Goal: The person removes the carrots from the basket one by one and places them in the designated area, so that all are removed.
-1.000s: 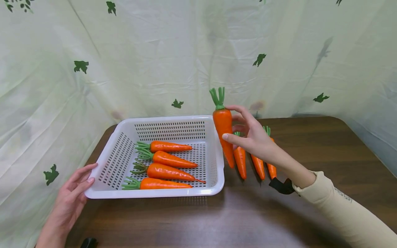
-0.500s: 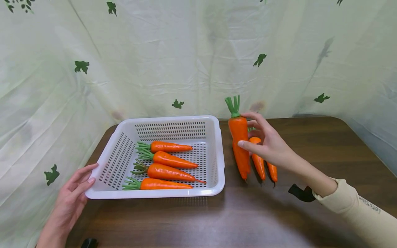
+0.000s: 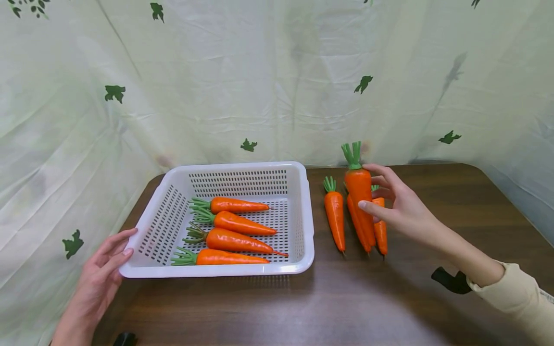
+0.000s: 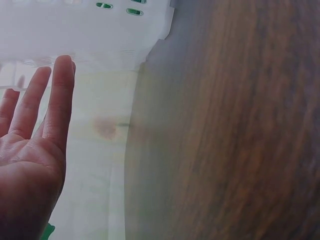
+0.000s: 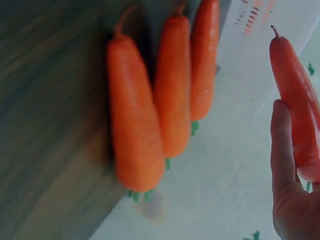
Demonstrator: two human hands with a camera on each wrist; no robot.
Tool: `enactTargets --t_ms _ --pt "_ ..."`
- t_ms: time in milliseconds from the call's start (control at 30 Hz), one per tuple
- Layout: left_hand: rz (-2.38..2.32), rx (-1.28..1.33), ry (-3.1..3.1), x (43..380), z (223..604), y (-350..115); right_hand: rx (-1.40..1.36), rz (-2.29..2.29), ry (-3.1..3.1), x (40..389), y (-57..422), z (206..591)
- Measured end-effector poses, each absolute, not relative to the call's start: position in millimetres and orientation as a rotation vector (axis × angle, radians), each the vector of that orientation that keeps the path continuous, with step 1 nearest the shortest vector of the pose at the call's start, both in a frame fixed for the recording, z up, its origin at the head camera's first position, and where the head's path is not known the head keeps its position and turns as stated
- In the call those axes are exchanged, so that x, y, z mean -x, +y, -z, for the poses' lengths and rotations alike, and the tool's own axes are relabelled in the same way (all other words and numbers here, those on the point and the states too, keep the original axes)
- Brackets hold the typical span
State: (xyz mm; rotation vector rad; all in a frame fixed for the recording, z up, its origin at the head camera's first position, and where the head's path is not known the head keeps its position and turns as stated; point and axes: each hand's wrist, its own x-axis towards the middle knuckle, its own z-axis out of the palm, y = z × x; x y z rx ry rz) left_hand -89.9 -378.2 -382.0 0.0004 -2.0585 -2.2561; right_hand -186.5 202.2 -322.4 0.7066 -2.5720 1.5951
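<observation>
My right hand [image 3: 402,202] pinches an orange carrot [image 3: 358,185] between thumb and fingers, its green stub leaves up and tip down. That carrot hangs over a row on the table and partly hides the middle one. In the right wrist view the held carrot [image 5: 296,100] is at the right edge, beside three carrots [image 5: 132,115] lying on the table. My left hand [image 3: 97,274] touches the left rim of a white perforated basket [image 3: 305,230]. In the left wrist view its fingers [image 4: 61,100] look straight. Several carrots [image 3: 238,240] lie in the basket, leaves to the left.
The dark wooden table [image 3: 259,307] carries everything. A pale leaf-printed curtain [image 3: 277,86] hangs behind it and along the sides. A small black object [image 3: 124,339] shows at the bottom left, and a black strap piece [image 3: 450,280] is by the right wrist.
My right hand has carried its carrot rightward, from beside the basket's right rim to over the middle of the table row. The leftmost table carrot is now uncovered. Left hand and basket stay put.
</observation>
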Motion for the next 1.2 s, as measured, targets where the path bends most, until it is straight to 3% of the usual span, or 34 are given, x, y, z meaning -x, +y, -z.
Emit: enactTargets --t_ms 1200 --pt "2.247 0.046 -2.059 89 381 -376 -0.414 -1.648 -2.725 191 276 362"
